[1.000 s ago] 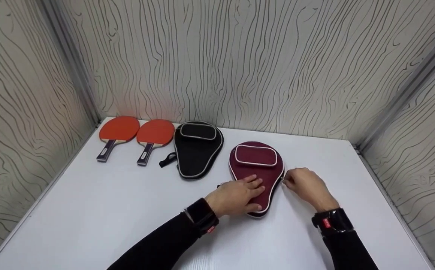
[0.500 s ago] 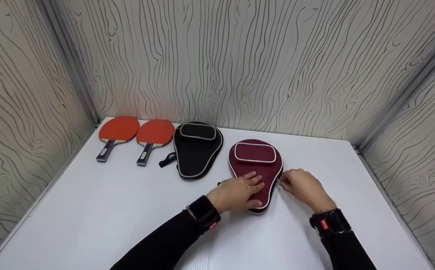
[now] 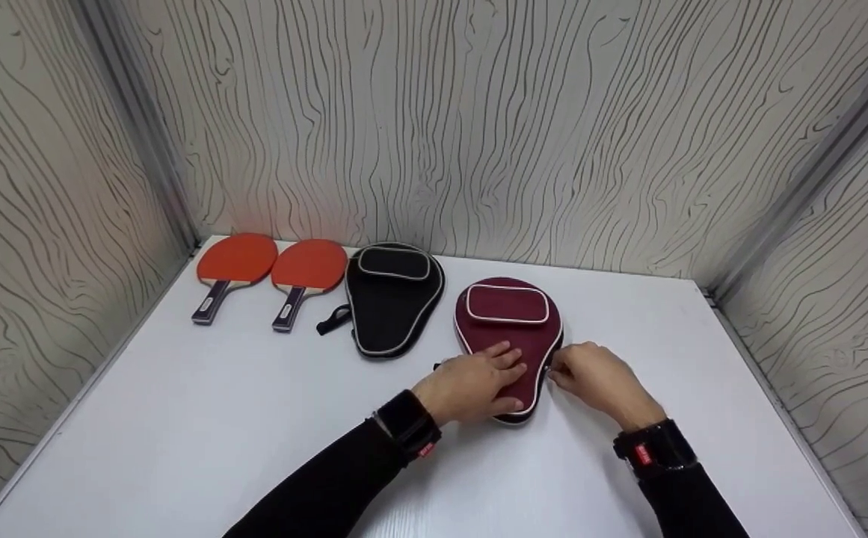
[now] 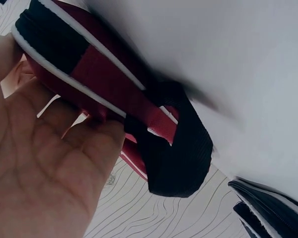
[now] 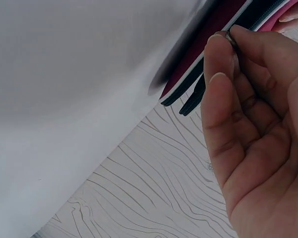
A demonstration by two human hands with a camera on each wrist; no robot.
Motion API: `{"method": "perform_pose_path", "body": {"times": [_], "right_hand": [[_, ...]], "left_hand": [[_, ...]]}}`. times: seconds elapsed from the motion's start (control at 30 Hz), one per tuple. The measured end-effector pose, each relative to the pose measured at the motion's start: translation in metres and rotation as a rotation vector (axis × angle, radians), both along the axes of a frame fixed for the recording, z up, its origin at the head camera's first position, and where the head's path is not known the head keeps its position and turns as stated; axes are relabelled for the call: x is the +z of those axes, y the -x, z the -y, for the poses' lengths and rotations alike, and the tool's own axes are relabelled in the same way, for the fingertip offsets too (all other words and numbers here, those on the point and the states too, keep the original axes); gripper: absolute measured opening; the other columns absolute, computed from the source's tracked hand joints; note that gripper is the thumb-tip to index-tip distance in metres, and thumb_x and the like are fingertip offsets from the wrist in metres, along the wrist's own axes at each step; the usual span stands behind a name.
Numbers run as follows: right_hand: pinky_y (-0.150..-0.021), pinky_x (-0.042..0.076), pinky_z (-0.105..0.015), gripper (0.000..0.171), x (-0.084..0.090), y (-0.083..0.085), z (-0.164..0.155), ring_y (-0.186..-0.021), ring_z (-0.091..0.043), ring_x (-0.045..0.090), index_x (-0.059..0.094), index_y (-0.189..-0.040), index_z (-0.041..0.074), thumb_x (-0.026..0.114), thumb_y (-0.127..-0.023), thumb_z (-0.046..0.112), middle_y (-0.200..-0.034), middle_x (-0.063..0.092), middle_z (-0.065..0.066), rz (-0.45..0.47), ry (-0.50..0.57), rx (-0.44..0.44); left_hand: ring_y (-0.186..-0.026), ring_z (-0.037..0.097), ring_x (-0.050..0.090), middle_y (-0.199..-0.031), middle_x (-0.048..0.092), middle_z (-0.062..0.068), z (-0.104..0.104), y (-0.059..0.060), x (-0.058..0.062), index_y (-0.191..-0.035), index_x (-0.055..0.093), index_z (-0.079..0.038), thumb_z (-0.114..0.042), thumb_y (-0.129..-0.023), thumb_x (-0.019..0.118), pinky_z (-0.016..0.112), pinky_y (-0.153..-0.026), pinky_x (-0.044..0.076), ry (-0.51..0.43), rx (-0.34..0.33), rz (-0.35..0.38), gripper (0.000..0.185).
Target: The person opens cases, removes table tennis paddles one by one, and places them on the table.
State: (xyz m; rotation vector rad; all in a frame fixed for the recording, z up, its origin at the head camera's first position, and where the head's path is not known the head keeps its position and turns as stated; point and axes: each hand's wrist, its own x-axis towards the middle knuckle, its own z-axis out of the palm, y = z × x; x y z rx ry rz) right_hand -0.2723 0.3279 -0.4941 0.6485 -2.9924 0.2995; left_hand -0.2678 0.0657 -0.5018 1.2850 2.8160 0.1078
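Note:
A maroon table tennis bat case with white piping and a front pocket lies on the white table. My left hand rests on its narrower lower half, fingers spread over the cloth. At the case's right edge, my right hand pinches the zipper pull between thumb and forefinger. In the right wrist view, the two zipper edges stand apart on the wide-end side of the fingers. A black strap loop sticks out from the case's left side in the left wrist view.
To the left along the back of the table lie a black bat case with grey piping and two red table tennis bats, handles toward me. Wood-patterned panels enclose the table at the back and sides.
My right hand has moved down along the case's right edge toward the narrow end, with the zipper pull. The case has shifted slightly; my left hand has stayed on it.

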Motion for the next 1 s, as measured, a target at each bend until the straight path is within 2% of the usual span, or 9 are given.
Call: {"method": "perform_pose_path", "body": {"times": [0.13, 0.37, 0.63, 0.8, 1.0], "right_hand": [[-0.066, 0.060, -0.035, 0.015, -0.002, -0.005, 0.000, -0.073, -0.007, 0.069, 0.085, -0.087, 0.017, 0.090, -0.099, 0.009, -0.081, 0.081, 0.006, -0.001, 0.004, 0.024], [-0.066, 0.061, -0.034, 0.017, -0.005, -0.013, 0.001, -0.073, -0.009, 0.072, 0.084, -0.087, 0.020, 0.091, -0.098, 0.009, -0.082, 0.080, 0.009, -0.058, -0.010, 0.084], [-0.065, 0.056, -0.031, 0.025, -0.005, -0.024, 0.003, -0.072, -0.004, 0.065, 0.077, -0.083, 0.024, 0.092, -0.097, 0.009, -0.078, 0.074, 0.013, -0.094, -0.021, 0.133], [-0.064, 0.055, -0.031, 0.025, -0.006, -0.031, 0.005, -0.071, -0.003, 0.064, 0.076, -0.083, 0.022, 0.092, -0.097, 0.010, -0.078, 0.074, 0.012, -0.085, -0.023, 0.159], [-0.068, 0.059, -0.032, 0.017, -0.005, -0.039, 0.008, -0.075, -0.004, 0.069, 0.082, -0.090, 0.021, 0.093, -0.097, 0.009, -0.084, 0.079, 0.010, -0.051, -0.013, 0.194]], "left_hand": [[-0.181, 0.018, 0.036, -0.189, 0.047, 0.001, 0.000, -0.001, 0.000, -0.178, 0.054, -0.019, -0.054, -0.123, 0.056, 0.027, -0.147, 0.032, 0.001, -0.004, 0.002, 0.065], [-0.181, 0.018, 0.036, -0.189, 0.047, 0.001, 0.000, -0.001, 0.000, -0.178, 0.054, -0.019, -0.053, -0.123, 0.056, 0.027, -0.147, 0.032, -0.003, -0.002, -0.001, 0.065], [-0.181, 0.016, 0.036, -0.188, 0.048, -0.001, -0.001, -0.001, 0.000, -0.177, 0.055, -0.020, -0.056, -0.122, 0.056, 0.025, -0.146, 0.033, 0.008, 0.011, -0.021, 0.065], [-0.181, 0.017, 0.036, -0.188, 0.048, -0.001, -0.001, -0.001, -0.002, -0.178, 0.054, -0.021, -0.056, -0.123, 0.056, 0.025, -0.146, 0.034, 0.013, 0.008, -0.027, 0.065], [-0.181, 0.016, 0.036, -0.189, 0.047, -0.001, -0.001, -0.001, -0.001, -0.178, 0.054, -0.021, -0.057, -0.123, 0.055, 0.025, -0.146, 0.034, 0.012, 0.009, -0.029, 0.066]]}}
